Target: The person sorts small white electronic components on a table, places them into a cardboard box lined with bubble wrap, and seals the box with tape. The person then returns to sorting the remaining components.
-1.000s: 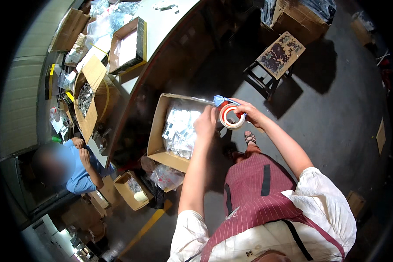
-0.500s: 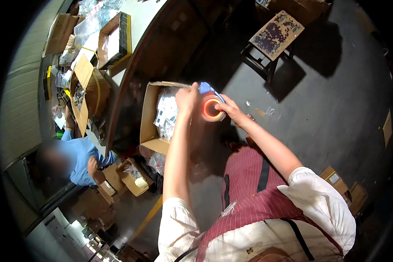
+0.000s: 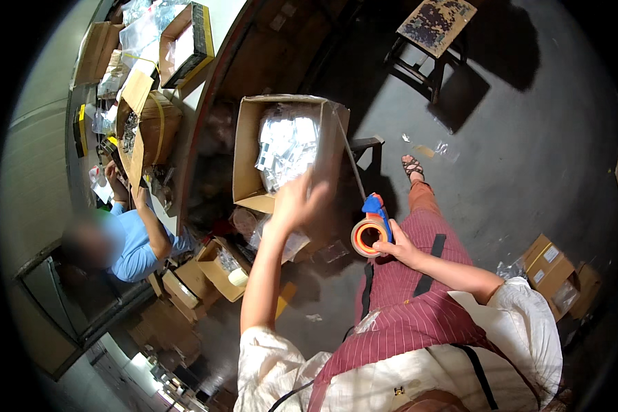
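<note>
My right hand [image 3: 406, 248] grips a tape dispenser [image 3: 375, 214] with a blue and red head and an orange-rimmed tape roll [image 3: 368, 237]. A strip of tape [image 3: 350, 158] runs taut from the dispenser up to the far right corner of an open cardboard box [image 3: 254, 200]. Inside the box lie many small white packets [image 3: 287, 145] in clear plastic. My left hand [image 3: 299, 202] is at the box's near right edge, smeared by motion, with its fingers apart and nothing seen in them. Whether it touches the box I cannot tell.
On the left, a person in blue [image 3: 141, 250] works at a bench [image 3: 216, 41] bearing cartons and plastic bags. A worn stool [image 3: 436, 27] stands at the far right. More cartons [image 3: 548, 264] sit on the floor at right, and a small open carton [image 3: 223, 271] stands left of my left forearm.
My right hand has drawn the dispenser toward me and right, pulling out a strip of tape. My left hand has left the tape and moved nearer along the box. The view has shifted.
</note>
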{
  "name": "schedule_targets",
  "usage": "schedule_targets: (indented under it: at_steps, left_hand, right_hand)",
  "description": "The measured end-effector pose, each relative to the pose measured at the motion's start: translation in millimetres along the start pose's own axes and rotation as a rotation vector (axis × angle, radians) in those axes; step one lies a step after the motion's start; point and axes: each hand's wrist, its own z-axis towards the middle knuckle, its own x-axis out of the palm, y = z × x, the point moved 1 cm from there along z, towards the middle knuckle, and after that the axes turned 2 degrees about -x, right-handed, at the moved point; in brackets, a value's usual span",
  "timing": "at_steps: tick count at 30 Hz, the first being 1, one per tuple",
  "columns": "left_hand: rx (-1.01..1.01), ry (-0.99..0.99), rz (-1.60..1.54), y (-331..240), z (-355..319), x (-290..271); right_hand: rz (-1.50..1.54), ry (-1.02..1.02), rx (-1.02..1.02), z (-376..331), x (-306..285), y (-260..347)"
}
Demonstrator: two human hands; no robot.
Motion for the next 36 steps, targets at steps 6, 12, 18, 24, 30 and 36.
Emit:
schedule_targets:
  at_steps: [6, 12, 18, 24, 30, 36]
  left_hand:
    - [0.281, -0.231, 0.018, 55, -82, 48]
    - [0.412, -0.426, -0.093, 67, -77, 78]
    - [0.345, -0.319, -0.036, 70, -91, 64]
    - [-0.106, -0.800, -0.227, 156, -179, 29]
    - [-0.439, -0.347, -1.373, 206, -224, 116]
    - [-0.400, -0.771, -1.699, 191, -198, 129]
  right_hand:
    - [-0.018, -0.181, -0.202, 21, 78, -77]
    - [-0.043, -0.106, -0.205, 9, 192, -146]
    - [-0.163, -0.217, -0.075, 75, 284, -161]
    - [0.468, -0.249, 0.182, 107, 283, -153]
    - [0.591, 0.022, 0.537, 110, 279, -131]
    - [-0.892, 1.020, 0.466, 122, 237, -49]
